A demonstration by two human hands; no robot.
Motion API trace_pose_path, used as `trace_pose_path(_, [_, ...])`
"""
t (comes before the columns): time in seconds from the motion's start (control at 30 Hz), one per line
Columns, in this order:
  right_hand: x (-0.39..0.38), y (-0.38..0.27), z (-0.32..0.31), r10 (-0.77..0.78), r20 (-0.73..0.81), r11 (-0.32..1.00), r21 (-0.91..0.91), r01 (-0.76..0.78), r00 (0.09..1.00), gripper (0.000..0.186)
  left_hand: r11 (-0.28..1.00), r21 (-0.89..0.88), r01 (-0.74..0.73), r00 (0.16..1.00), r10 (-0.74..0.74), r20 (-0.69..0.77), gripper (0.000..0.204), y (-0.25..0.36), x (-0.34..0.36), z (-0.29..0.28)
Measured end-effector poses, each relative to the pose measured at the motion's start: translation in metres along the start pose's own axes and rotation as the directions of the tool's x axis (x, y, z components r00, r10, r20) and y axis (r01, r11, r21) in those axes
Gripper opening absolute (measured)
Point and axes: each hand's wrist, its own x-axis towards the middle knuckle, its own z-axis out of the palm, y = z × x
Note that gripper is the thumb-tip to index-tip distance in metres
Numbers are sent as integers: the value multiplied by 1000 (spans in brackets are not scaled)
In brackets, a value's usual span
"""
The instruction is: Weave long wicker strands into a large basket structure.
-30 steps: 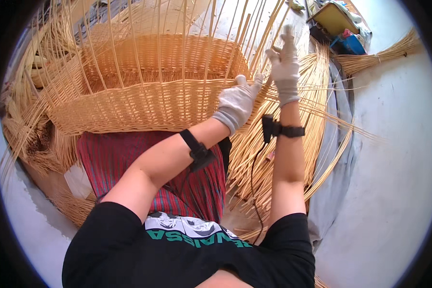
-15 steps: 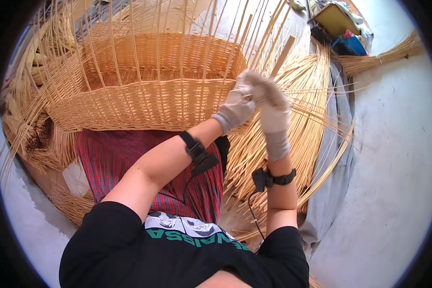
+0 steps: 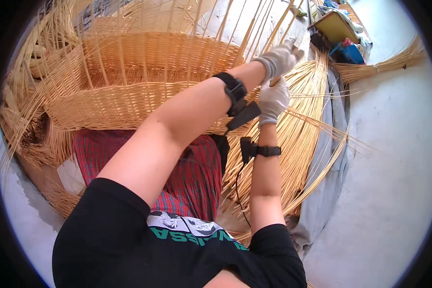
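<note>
A large half-woven wicker basket (image 3: 129, 91) with tall upright stakes stands in front of me, resting against my lap. My left hand (image 3: 281, 57), in a grey work glove, reaches across to the basket's right rim and is closed around a thin wicker rod (image 3: 273, 33) that slants up and away. My right hand (image 3: 272, 98), also gloved, sits just below it, closed on the same bundle of rods at the rim. Both wrists carry black straps with small devices.
Loose wicker rods (image 3: 302, 134) fan out on a grey cloth (image 3: 331, 158) to my right. A tied bundle of straw (image 3: 384, 65) lies on the concrete floor. A yellow box (image 3: 338, 26) and blue item (image 3: 349, 53) sit far right. More wicker piles at left (image 3: 24, 129).
My left hand has moved up and right past the right hand to grasp a rod. My right hand came down from high up to the basket's rim.
</note>
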Motion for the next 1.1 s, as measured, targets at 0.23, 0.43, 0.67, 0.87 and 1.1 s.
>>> trace_pose_path(0.23, [57, 164, 61, -191, 159, 980, -23, 197, 969, 45, 836, -148, -529, 845, 534, -6, 38, -141, -144, -40])
trace_pose_path(0.43, [75, 197, 93, -73, -393, 991, -133, 22, 917, 53, 982, 63, 180, 832, -118, -542, 25, -254, -360, -134])
trace_pose_path(0.67, [-89, -140, 14, -416, 112, 391, 918, 66, 902, 35, 826, 58, -561, 50, 104, -993, 16, -268, -450, -198])
trace_pose_path(0.87, [-224, -339, -58, -968, 4, -120, 871, -477, 251, 35, 592, -425, -685, 605, 136, -785, 29, -230, -489, -171])
trace_pose_path(1.1, [-222, -321, -106, -969, -217, -195, 965, 176, 119, 49, 869, 464, -172, 501, 482, -718, 49, -160, -446, -152])
